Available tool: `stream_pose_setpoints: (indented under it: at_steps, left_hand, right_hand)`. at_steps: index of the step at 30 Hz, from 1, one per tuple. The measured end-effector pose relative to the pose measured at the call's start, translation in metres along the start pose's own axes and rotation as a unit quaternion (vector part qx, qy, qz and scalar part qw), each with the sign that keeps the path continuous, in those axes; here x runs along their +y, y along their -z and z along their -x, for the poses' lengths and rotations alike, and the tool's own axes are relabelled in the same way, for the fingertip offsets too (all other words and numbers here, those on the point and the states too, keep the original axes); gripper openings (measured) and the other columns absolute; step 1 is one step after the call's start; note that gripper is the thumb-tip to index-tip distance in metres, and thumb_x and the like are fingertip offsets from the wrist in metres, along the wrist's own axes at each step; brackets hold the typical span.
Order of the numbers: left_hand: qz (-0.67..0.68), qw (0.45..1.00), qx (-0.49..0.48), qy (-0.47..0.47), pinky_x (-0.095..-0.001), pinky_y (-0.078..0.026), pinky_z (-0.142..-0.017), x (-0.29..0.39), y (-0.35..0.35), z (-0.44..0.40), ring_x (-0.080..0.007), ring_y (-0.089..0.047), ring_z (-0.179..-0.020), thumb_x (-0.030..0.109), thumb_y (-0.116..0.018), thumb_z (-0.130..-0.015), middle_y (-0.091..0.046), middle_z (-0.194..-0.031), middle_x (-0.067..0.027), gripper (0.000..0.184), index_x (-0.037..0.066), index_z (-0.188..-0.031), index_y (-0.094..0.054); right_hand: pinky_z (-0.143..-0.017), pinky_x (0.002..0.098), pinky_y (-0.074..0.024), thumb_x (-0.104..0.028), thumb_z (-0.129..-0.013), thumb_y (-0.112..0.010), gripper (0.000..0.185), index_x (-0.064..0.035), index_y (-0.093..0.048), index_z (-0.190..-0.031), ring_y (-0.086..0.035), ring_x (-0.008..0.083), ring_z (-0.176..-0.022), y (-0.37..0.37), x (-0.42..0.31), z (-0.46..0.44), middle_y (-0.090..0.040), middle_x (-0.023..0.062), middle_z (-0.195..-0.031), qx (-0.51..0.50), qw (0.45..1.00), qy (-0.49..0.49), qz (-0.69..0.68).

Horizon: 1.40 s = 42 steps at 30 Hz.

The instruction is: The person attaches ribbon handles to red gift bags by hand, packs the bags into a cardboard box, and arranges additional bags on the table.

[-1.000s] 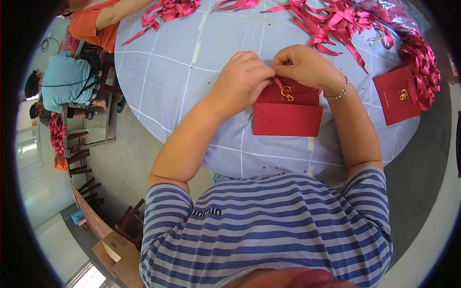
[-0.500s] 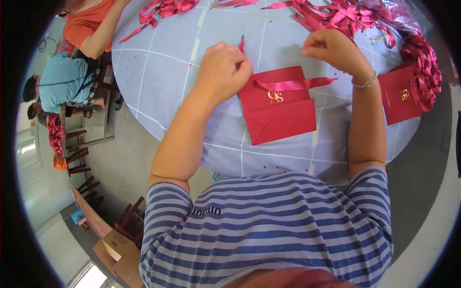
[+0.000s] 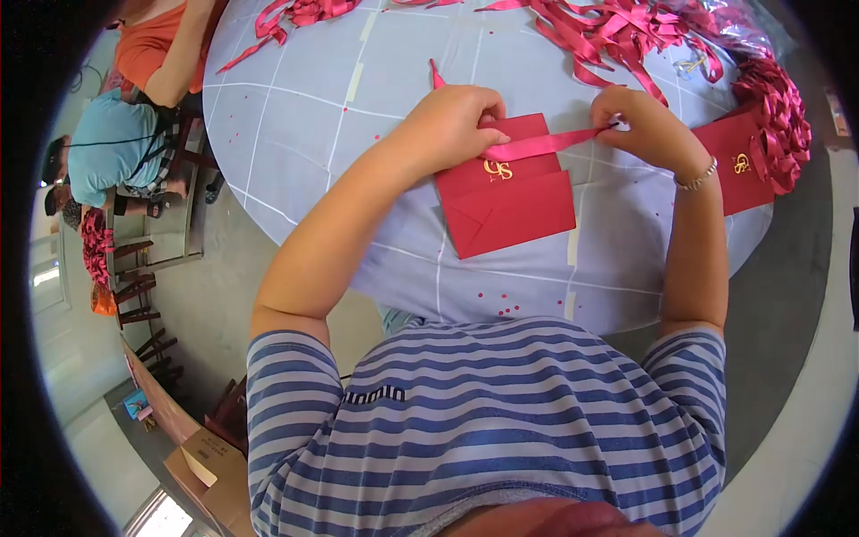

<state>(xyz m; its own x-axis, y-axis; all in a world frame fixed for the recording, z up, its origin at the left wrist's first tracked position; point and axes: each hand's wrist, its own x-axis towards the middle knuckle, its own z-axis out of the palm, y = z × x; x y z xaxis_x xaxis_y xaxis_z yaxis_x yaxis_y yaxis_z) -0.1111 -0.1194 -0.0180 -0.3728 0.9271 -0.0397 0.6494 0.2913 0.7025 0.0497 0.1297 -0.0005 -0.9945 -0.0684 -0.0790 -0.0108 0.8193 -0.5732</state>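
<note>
A flat red paper gift bag [image 3: 510, 215] with gold lettering and a folded bottom lies on the table in front of me. Across its upper part runs a pink-red satin ribbon [image 3: 550, 143], stretched taut between my hands. My left hand [image 3: 456, 130] is closed over the bag's upper left, thumb and fingers pinching the ribbon. Past the bag's right edge, my right hand [image 3: 646, 130] pinches the ribbon's right end. Another ribbon end [image 3: 436, 73] sticks up beyond my left hand. What lies under my left fingers is hidden.
Loose ribbons [image 3: 617, 36] are heaped at the far side, beside clear plastic wrap [image 3: 725, 27]. At right, another red bag [image 3: 729, 157] lies by a pile of ribbon handles [image 3: 777, 125]. Small red bits dot the tablecloth [image 3: 304, 134]. Two other people sit at left.
My right hand has come down and taken the ribbon's right end, pulling it straight. My left hand has shifted right, over the bag and onto the ribbon.
</note>
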Motion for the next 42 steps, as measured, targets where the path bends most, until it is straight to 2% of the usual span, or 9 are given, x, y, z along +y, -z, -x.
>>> stream_pose_setpoints:
  at_steps: [4,6,12,20,22,25,28,35,42]
  left_hand:
    - [0.09,0.993,-0.049,0.054,-0.0324,-0.049,-0.066,-0.002,0.009,0.0,-0.019,-0.062,-0.07,0.012,-0.073,-0.08,-0.066,-0.076,-0.0087,0.018,0.0,-0.09,-0.065]
    - [0.172,0.979,-0.073,0.082,-0.0246,-0.042,-0.057,-0.001,0.016,0.005,-0.0064,-0.049,-0.063,0.006,-0.067,-0.086,-0.057,-0.071,0.0017,0.008,0.001,-0.087,-0.061]
    - [0.118,0.981,-0.056,0.144,-0.026,-0.041,-0.054,0.006,0.035,0.005,-0.0077,-0.049,-0.059,0.01,-0.067,-0.088,-0.056,-0.068,0.0013,0.01,0.002,-0.089,-0.06]
    - [0.104,0.979,-0.03,0.174,-0.0238,-0.046,-0.058,-0.013,0.016,-0.027,-0.0098,-0.058,-0.066,0.015,-0.07,-0.087,-0.064,-0.076,-0.0014,0.021,0.001,-0.102,-0.064]
    - [0.135,0.977,-0.045,0.16,-0.0225,-0.047,-0.058,-0.022,0.01,-0.03,-0.0092,-0.059,-0.068,0.014,-0.069,-0.088,-0.065,-0.078,-0.0015,0.021,0.001,-0.104,-0.065]
    - [0.249,0.962,-0.015,0.116,-0.0206,-0.044,-0.058,-0.031,0.002,-0.029,-0.0063,-0.056,-0.067,0.01,-0.066,-0.09,-0.065,-0.077,-0.0001,0.014,0.0,-0.101,-0.065]
    - [0.297,0.947,-0.008,0.121,-0.0199,-0.043,-0.059,-0.032,0.002,-0.023,-0.0043,-0.055,-0.066,0.008,-0.062,-0.093,-0.065,-0.077,0.0009,0.01,0.0,-0.097,-0.065]
    - [0.149,0.984,0.085,0.052,-0.0245,-0.044,-0.061,-0.02,0.001,-0.019,-0.0064,-0.054,-0.065,0.013,-0.061,-0.093,-0.065,-0.073,-0.0011,0.014,-0.002,-0.094,-0.064]
    - [0.065,0.989,0.134,0.019,-0.0307,-0.046,-0.062,-0.016,-0.001,-0.016,-0.0144,-0.054,-0.062,0.014,-0.063,-0.09,-0.063,-0.07,-0.0106,0.016,-0.002,-0.092,-0.064]
  right_hand:
    - [-0.069,0.0243,-0.0482,0.0,-0.085,-0.068,0.006,0.0003,-0.063,-0.088,-0.059,0.0091,-0.078,0.015,-0.007,0.021,-0.064,0.0002,-0.083,0.076,0.964,-0.07,-0.244]
    - [-0.071,0.0221,-0.0483,-0.004,-0.089,-0.067,0.005,-0.0004,-0.064,-0.091,-0.058,0.0061,-0.08,0.018,-0.014,0.025,-0.064,-0.0017,-0.087,0.091,0.965,-0.057,-0.239]
    - [-0.081,0.0257,-0.0539,-0.002,-0.093,-0.06,0.019,0.0028,-0.062,-0.112,-0.064,0.0125,-0.087,-0.002,-0.037,-0.006,-0.067,0.0067,-0.097,0.262,0.756,0.045,-0.598]
    - [-0.092,0.0318,-0.0537,-0.007,-0.098,-0.056,0.015,0.0,-0.061,-0.11,-0.064,0.016,-0.097,-0.008,-0.048,-0.056,-0.067,0.0088,-0.1,0.233,0.715,0.067,-0.656]
    - [-0.088,0.0282,-0.0524,-0.008,-0.099,-0.054,0.018,0.0002,-0.06,-0.113,-0.062,0.0129,-0.088,-0.013,-0.04,-0.062,-0.064,0.0063,-0.093,0.13,0.684,0.084,-0.713]
    - [-0.067,0.0173,-0.0413,-0.009,-0.098,-0.055,0.023,0.0013,-0.061,-0.118,-0.049,0.0059,-0.072,-0.022,-0.033,-0.067,-0.06,0.0018,-0.088,0.088,0.781,0.045,-0.616]
    - [-0.062,0.0169,-0.041,-0.009,-0.095,-0.059,0.02,-0.0005,-0.065,-0.113,-0.052,0.0029,-0.07,-0.037,-0.043,-0.068,-0.067,0.0002,-0.088,0.116,0.904,-0.07,-0.406]
    - [-0.059,0.0246,-0.0484,-0.009,-0.089,-0.066,0.012,0.001,-0.07,-0.093,-0.061,0.0096,-0.063,-0.055,-0.049,-0.064,-0.07,0.008,-0.077,0.195,0.965,-0.069,-0.161]
    - [-0.064,0.0316,-0.0515,-0.011,-0.088,-0.067,0.013,-0.0002,-0.069,-0.094,-0.066,0.024,-0.068,-0.066,-0.049,-0.069,-0.069,0.0143,-0.082,0.25,0.958,-0.039,-0.135]
